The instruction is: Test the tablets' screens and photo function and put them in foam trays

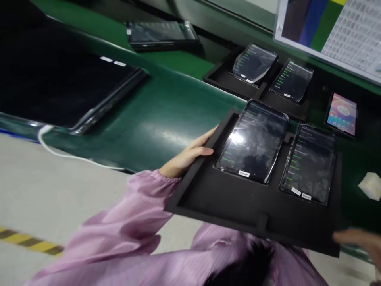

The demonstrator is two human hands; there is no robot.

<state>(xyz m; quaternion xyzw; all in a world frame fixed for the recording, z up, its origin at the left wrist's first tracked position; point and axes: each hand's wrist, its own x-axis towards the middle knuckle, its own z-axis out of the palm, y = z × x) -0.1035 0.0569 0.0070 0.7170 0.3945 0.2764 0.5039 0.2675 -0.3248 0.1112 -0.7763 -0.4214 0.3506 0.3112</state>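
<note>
My left hand (190,155) grips the left edge of a black tray (226,198), thumb on the rim and the other fingers hidden beneath it. In the tray lie two tablets in clear film: a larger one (253,143) with a light glare on its screen, and another tablet (309,163) to its right. Both screens are lit dark with lines of text, and white labels sit at their lower ends. My right hand (360,240), blurred and cut off by the frame, is at the tray's lower right corner; whether it touches is unclear.
Behind stands a second black tray (218,75) with two film-wrapped tablets. A phone (341,113) with a colourful lit screen lies to the right, above a white crumpled lump (370,186). Stacked tablets (162,33) and a large dark panel (59,79) rest on green surfaces.
</note>
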